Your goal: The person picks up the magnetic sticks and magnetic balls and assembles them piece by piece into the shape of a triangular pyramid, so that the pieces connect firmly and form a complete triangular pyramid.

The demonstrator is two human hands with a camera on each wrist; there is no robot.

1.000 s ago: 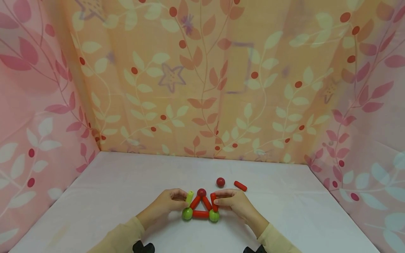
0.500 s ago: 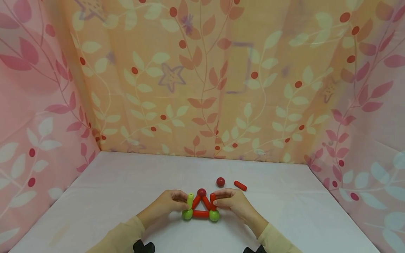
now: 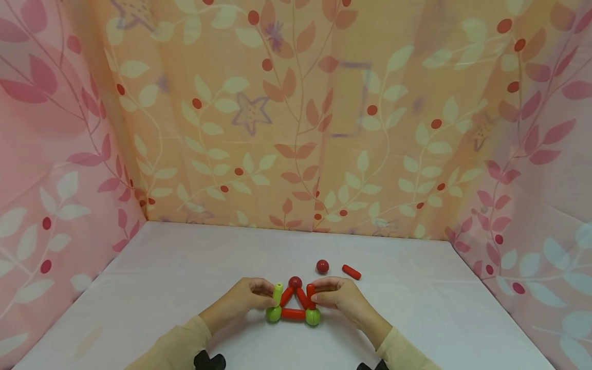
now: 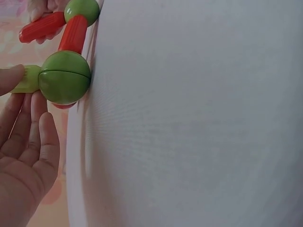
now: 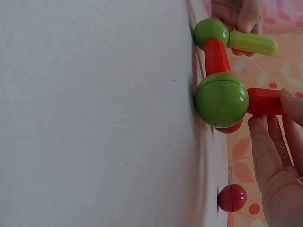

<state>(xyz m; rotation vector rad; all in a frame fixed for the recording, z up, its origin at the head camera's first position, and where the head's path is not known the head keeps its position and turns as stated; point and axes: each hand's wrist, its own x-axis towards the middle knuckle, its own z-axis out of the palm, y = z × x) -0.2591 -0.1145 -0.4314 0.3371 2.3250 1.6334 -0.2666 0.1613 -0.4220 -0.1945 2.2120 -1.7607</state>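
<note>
A flat triangle of red rods (image 3: 293, 314) lies on the white table, joined by two green balls in front and a red ball (image 3: 295, 282) at the far corner. My left hand (image 3: 252, 293) pinches a yellow-green rod (image 3: 278, 293) that stands up from the left green ball (image 4: 64, 78). Between thumb and fingers, my right hand (image 3: 339, 295) holds another red rod (image 5: 264, 101), its lower end against the right green ball (image 5: 221, 100). Both held rods are nearly upright, one over each front corner.
Behind my right hand, a loose red ball (image 3: 322, 266) and a loose red rod (image 3: 351, 272) lie on the white tabletop (image 3: 208, 252). Leaf-patterned cloth (image 3: 296, 154) walls in the back and both sides.
The yellow-green rod has straightened up from a slight tilt onto the left green ball. The red rod in my right hand has also tipped slightly more upright; the triangle stays put.
</note>
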